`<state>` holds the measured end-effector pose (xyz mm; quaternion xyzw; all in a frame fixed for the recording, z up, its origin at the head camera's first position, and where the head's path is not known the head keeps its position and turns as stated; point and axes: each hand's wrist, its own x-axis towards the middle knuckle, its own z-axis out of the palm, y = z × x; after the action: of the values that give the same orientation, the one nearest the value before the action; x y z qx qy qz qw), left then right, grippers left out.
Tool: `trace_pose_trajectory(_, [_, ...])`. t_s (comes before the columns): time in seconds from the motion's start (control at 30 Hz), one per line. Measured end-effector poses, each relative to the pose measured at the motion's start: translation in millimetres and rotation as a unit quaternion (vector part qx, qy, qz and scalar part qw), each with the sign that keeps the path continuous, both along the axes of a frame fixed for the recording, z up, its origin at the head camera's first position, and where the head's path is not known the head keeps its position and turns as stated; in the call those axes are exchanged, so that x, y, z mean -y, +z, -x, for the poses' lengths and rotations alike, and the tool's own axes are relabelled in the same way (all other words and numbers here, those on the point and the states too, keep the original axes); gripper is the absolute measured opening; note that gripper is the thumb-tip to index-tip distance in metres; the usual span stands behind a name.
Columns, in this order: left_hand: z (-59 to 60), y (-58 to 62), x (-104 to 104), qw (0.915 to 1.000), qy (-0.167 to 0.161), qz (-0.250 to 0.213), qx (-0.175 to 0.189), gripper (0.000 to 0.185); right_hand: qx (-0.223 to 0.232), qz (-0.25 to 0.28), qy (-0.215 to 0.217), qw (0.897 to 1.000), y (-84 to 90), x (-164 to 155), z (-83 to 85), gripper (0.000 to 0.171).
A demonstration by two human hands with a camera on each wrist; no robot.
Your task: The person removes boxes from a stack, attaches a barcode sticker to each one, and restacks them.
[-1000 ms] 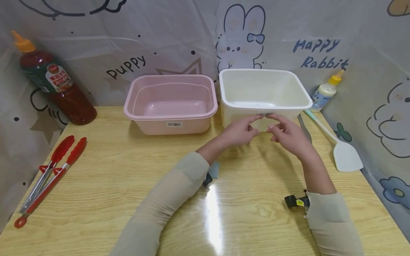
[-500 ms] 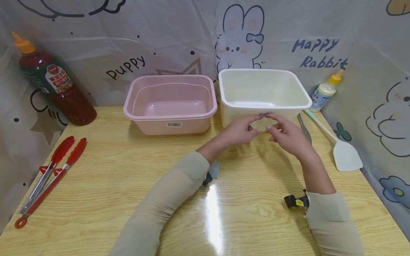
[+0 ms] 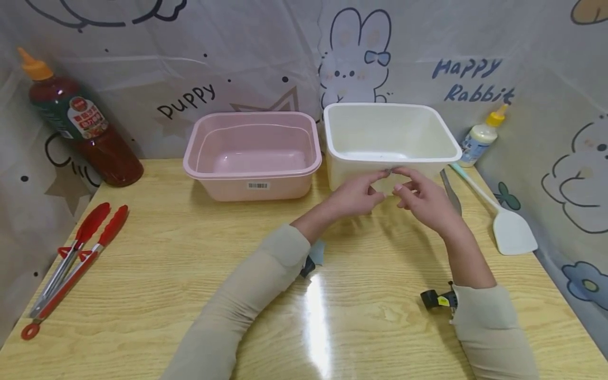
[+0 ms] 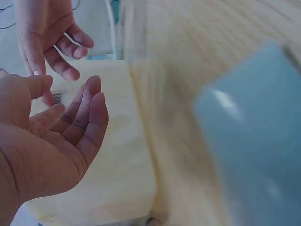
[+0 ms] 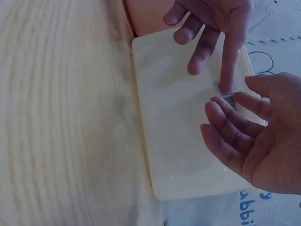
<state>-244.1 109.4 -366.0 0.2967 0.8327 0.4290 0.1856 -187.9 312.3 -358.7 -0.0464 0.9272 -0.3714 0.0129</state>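
Note:
A white plastic bin (image 3: 391, 159) stands at the back right with its front wall towards me. On that wall is a small barcode sticker (image 5: 229, 100), mostly hidden by fingers in the head view. My left hand (image 3: 356, 195) reaches its index finger to the sticker's left side, the other fingers loosely bent. From the right, my right hand (image 3: 427, 203) puts its index fingertip at the sticker's other side. Both index fingertips seem to touch the wall or the label. In the right wrist view the right hand (image 5: 275, 141) has relaxed fingers and grips nothing.
A pink bin (image 3: 253, 174) stands left of the white one. Red-tipped tongs (image 3: 78, 264) and a red sauce bottle (image 3: 90, 124) lie at left. At right are a white spatula (image 3: 514, 232), a grey utensil (image 3: 451, 192) and a small yellow-capped bottle (image 3: 480, 140).
Almost nothing differs. The fingertips make only tiny shifts at the sticker, and the head view drifts very slightly.

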Motion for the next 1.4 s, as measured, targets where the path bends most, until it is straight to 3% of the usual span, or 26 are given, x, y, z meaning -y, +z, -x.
trace_pose_trajectory(0.17, [0.7,6.1,0,0.9986,0.017,-0.046,0.018,0.053,-0.013,-0.003,-0.036,0.999,2.3,-4,-1.1,0.052])
trace_pose_trajectory(0.43, [-0.7,1.8,-1,0.9995,0.000,-0.017,0.027,0.057,0.012,-0.010,0.010,1.000,-0.5,5,0.5,0.055])
trace_pose_trajectory(0.7, [1.1,1.6,1,0.9993,0.018,-0.032,-0.002,0.053,0.004,-0.018,-0.034,0.999,3.0,-3,-2.3,0.054])
trace_pose_trajectory(0.9, [0.5,-3.9,-4,0.9998,-0.005,-0.008,-0.017,0.055,-0.002,-0.029,-0.007,1.000,0.4,5,-2.1,0.053])
trace_pose_trajectory(1.07, [1.5,3.9,-6,0.9998,0.008,-0.017,0.003,0.054,-0.033,-0.030,-0.033,0.998,3.3,3,-2.1,0.050])
trace_pose_trajectory(1.17, [2.9,0.1,-3,0.9997,0.016,-0.016,0.003,0.052,-0.018,-0.045,-0.042,0.998,2.3,2,-2.5,0.051])
trace_pose_trajectory(1.3, [2.9,-7.1,-2,0.9999,0.011,-0.001,-0.012,0.053,0.001,-0.040,-0.016,0.999,-1.4,6,-3.1,0.054])
trace_pose_trajectory(1.4, [1.8,-3.1,-4,0.9999,0.003,-0.003,-0.016,0.053,-0.003,-0.030,-0.011,0.999,-1.3,6,-3.4,0.054])
